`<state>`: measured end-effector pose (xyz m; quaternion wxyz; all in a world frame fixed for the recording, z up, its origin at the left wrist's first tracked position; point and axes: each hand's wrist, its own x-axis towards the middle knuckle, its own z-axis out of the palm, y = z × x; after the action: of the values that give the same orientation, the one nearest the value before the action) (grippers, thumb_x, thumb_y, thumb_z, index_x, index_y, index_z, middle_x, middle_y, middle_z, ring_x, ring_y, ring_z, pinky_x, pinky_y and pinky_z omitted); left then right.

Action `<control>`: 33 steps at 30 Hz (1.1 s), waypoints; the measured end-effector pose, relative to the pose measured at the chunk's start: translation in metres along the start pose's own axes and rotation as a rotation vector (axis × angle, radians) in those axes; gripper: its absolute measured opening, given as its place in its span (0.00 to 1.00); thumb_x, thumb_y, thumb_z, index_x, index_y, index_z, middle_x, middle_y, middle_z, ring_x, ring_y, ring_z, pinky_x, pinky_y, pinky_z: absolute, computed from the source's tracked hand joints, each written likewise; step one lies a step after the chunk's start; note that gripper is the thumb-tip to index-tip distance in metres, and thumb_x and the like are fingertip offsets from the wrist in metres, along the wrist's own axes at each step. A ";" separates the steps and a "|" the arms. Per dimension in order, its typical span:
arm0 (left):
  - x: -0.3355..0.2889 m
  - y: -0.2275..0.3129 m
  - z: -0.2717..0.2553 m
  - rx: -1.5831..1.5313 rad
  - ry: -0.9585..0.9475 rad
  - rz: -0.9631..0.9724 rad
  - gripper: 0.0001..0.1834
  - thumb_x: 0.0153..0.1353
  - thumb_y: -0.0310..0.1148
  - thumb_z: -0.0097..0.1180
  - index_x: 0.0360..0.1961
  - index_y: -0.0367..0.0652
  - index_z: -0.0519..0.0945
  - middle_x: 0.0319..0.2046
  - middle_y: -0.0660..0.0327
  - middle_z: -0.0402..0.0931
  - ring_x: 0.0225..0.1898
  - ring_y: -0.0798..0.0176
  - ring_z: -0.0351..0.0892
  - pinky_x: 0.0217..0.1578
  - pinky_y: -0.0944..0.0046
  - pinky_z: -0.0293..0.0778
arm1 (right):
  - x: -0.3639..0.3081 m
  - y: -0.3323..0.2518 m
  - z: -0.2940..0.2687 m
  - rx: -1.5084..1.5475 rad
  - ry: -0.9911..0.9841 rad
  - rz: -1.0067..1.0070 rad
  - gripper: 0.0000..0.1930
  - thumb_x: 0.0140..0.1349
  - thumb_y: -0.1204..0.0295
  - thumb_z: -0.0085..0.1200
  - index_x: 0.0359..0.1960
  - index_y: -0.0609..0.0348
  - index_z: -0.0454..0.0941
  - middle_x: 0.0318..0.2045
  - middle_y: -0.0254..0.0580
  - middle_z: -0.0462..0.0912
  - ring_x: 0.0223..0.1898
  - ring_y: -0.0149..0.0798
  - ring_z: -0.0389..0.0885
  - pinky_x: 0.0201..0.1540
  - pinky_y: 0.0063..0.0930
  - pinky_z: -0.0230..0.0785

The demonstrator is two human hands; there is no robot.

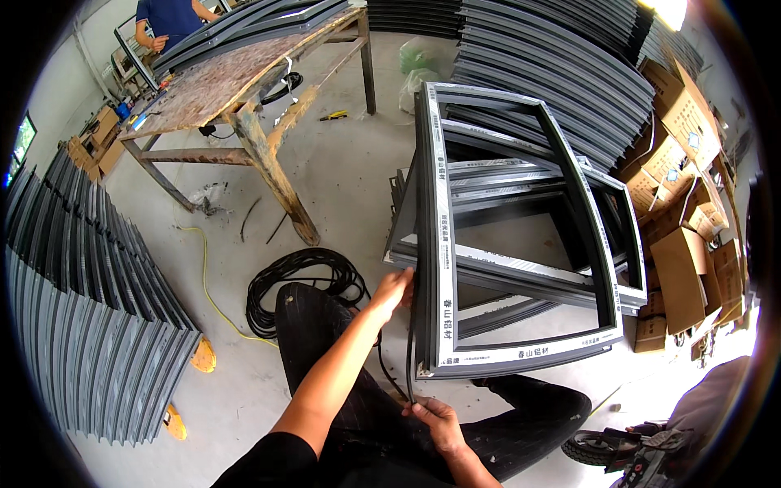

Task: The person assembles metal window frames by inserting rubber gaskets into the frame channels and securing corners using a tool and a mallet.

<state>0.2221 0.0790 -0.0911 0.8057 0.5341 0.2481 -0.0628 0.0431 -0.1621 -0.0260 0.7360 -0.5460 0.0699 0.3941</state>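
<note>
A stack of dark grey metal window frames with white printed film lies in front of me, slightly to the right. At the left side of the top frames is my left hand, its fingers closed on a black rubber strip against the frame edge; the fingertips are partly hidden. Lower down, close to the frames' near left corner, my right hand pinches the same black rubber strip. A loose coil of the black strip rests on the floor beside my left knee.
Curved stacks of grey profiles stand at left and behind the frames. A worn wooden workbench is at the back left, with a person behind it. Cardboard boxes line the right. A yellow cord crosses the floor.
</note>
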 end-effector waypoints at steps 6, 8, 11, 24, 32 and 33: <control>0.059 -0.001 0.010 0.119 0.155 0.106 0.22 0.66 0.47 0.54 0.35 0.35 0.83 0.24 0.62 0.79 0.24 0.68 0.76 0.26 0.66 0.71 | 0.000 0.004 -0.010 -0.025 0.009 0.045 0.09 0.66 0.74 0.52 0.41 0.68 0.81 0.35 0.43 0.84 0.42 0.35 0.80 0.54 0.27 0.66; 0.068 -0.007 0.009 0.236 0.222 0.129 0.22 0.65 0.46 0.56 0.35 0.33 0.84 0.23 0.59 0.79 0.24 0.67 0.77 0.27 0.65 0.72 | 0.001 0.006 -0.011 -0.025 0.014 0.051 0.09 0.67 0.74 0.51 0.41 0.69 0.81 0.35 0.43 0.84 0.43 0.35 0.80 0.54 0.27 0.66; 0.080 -0.011 0.007 0.417 0.321 0.185 0.19 0.66 0.43 0.55 0.36 0.34 0.83 0.23 0.60 0.80 0.21 0.67 0.77 0.22 0.66 0.71 | 0.003 0.012 -0.010 -0.029 0.023 0.047 0.10 0.67 0.74 0.52 0.41 0.69 0.80 0.35 0.43 0.84 0.42 0.35 0.80 0.54 0.27 0.67; 0.049 -0.016 0.003 0.224 0.140 0.107 0.22 0.66 0.46 0.55 0.37 0.32 0.82 0.23 0.61 0.79 0.18 0.65 0.76 0.21 0.63 0.75 | 0.003 0.024 -0.003 -0.083 0.072 -0.025 0.10 0.67 0.74 0.52 0.43 0.71 0.78 0.36 0.40 0.83 0.40 0.31 0.80 0.48 0.22 0.70; 0.029 -0.051 0.004 0.277 0.277 0.213 0.22 0.66 0.47 0.56 0.36 0.34 0.84 0.20 0.59 0.79 0.17 0.68 0.73 0.17 0.65 0.65 | 0.002 0.019 0.009 -0.081 0.070 -0.074 0.09 0.68 0.74 0.52 0.42 0.70 0.79 0.35 0.38 0.83 0.38 0.29 0.80 0.45 0.20 0.70; 0.026 -0.052 0.004 0.263 0.236 0.172 0.22 0.66 0.47 0.56 0.36 0.34 0.84 0.20 0.59 0.79 0.18 0.68 0.73 0.18 0.65 0.66 | 0.002 0.018 0.009 -0.108 0.063 -0.074 0.09 0.68 0.74 0.52 0.42 0.70 0.79 0.35 0.38 0.82 0.38 0.29 0.80 0.45 0.20 0.70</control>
<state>0.2267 0.0574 -0.1453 0.6968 0.6576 0.2841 0.0377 0.0296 -0.1522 -0.0369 0.7171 -0.5991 0.0515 0.3524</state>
